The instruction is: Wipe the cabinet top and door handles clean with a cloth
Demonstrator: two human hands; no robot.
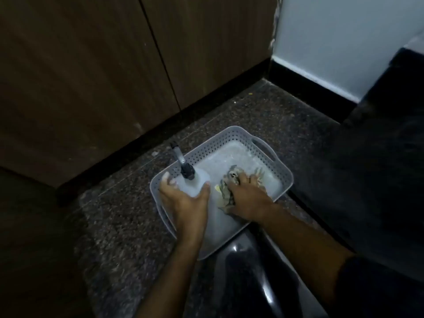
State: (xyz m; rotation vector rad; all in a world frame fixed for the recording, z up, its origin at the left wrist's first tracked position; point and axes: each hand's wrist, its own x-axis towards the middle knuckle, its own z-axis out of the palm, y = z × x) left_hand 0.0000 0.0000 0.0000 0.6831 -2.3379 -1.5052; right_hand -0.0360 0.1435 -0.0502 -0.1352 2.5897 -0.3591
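No text, label or number can be read anywhere — the frame is dim and blurred.

Crumpled cloth, grey-patterned with a bit of yellow at its left edge, lies bunched in the right half of a perforated grey basket, partly under a hand. Dark brown wooden cabinet doors stand shut behind, a thin vertical seam between them; handles and cabinet top out of view.
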